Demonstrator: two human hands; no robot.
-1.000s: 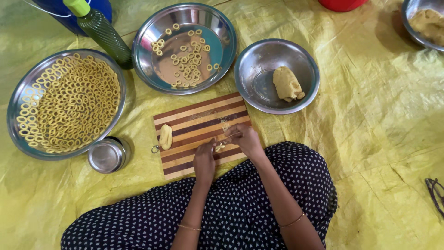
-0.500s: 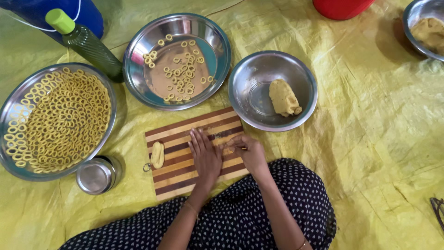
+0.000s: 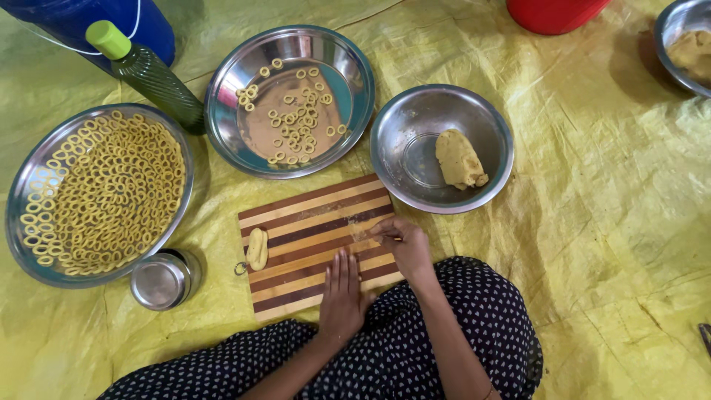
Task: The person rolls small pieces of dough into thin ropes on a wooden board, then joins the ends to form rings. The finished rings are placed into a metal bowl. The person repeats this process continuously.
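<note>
On the striped wooden cutting board [image 3: 315, 244], the left hand [image 3: 343, 294] lies flat with its fingers spread and pressed against the wood, holding nothing. The right hand [image 3: 404, 244] has its grip pinched on a thin strip of dough [image 3: 364, 230] at the board's right edge. A small dough piece [image 3: 257, 248] sits near the board's left end. Just beyond, a steel bowl [image 3: 415, 126] holds a dough lump [image 3: 459, 159], and two steel plates [image 3: 222, 126] carry dough rings [image 3: 104, 192].

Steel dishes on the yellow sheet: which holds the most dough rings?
The wide plate at far left, packed with rings; the middle plate holds a scattering.
</note>
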